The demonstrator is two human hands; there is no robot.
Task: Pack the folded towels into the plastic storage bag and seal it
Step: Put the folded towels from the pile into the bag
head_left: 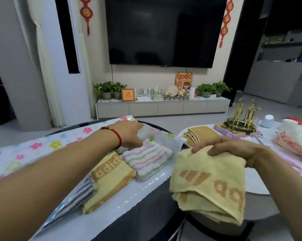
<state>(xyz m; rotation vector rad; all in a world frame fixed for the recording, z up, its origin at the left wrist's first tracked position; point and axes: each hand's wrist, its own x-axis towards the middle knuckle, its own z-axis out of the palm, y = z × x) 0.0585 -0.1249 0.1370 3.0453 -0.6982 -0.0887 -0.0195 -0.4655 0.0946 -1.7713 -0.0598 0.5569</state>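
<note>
A flower-printed plastic storage bag (42, 145) lies across the table at the left. Inside it I see a yellow logo towel (110, 181), a pastel-striped towel (146, 160) and a blue-striped towel (84, 193). My left hand (129, 133), with a red bracelet at the wrist, reaches into the bag's opening just beyond the pastel towel; its fingertips are hidden by the plastic. My right hand (233, 148) grips a folded yellow towel (209, 183) by its top edge, held above the table edge to the right of the bag. A tan folded towel (200, 134) lies further back.
A gold rack (242, 119) on a purple box, a white cup (268, 120) and a white-and-red plastic bag (294, 138) crowd the right of the table. A TV cabinet with plants stands across the room.
</note>
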